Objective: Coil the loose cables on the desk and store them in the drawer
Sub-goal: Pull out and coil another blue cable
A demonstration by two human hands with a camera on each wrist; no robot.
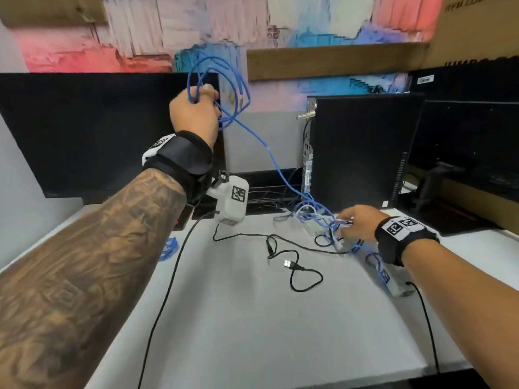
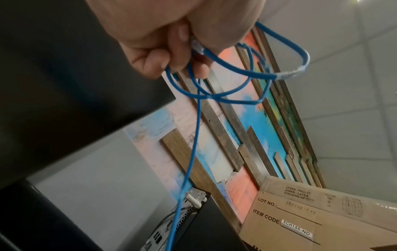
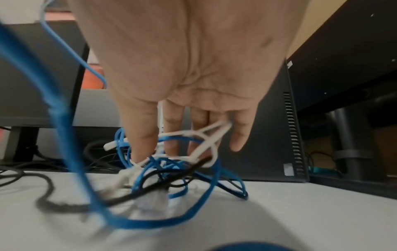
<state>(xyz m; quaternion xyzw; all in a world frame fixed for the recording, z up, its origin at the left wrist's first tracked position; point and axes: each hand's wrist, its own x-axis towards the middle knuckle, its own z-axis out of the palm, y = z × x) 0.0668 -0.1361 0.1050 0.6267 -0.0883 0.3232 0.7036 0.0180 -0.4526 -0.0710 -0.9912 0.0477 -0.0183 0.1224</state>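
Clenching a few loops of the blue cable (image 1: 241, 88) in our left hand (image 1: 196, 113), we hold the coil raised in front of the monitor (image 1: 98, 130); the left wrist view shows three or so loops, with one plug end tucked against the fingers (image 2: 182, 51). From this grip the free run of the cable slants down and to our right, its long axis pointing at the tangle (image 1: 317, 217) on the desk (image 1: 252, 332) by the computer tower (image 1: 365, 147). Our right hand (image 1: 354, 223) is the nearer one, fingers straight and pushed down into that tangle, grasping nothing firmly that we can make out. We count there blue strands, one white cable (image 3: 206, 142) and one black cable (image 1: 297, 265) trailing across the desk with its USB plug free. A second small blue bundle (image 1: 170, 248) lies at the desk's left edge. No drawer is in view.
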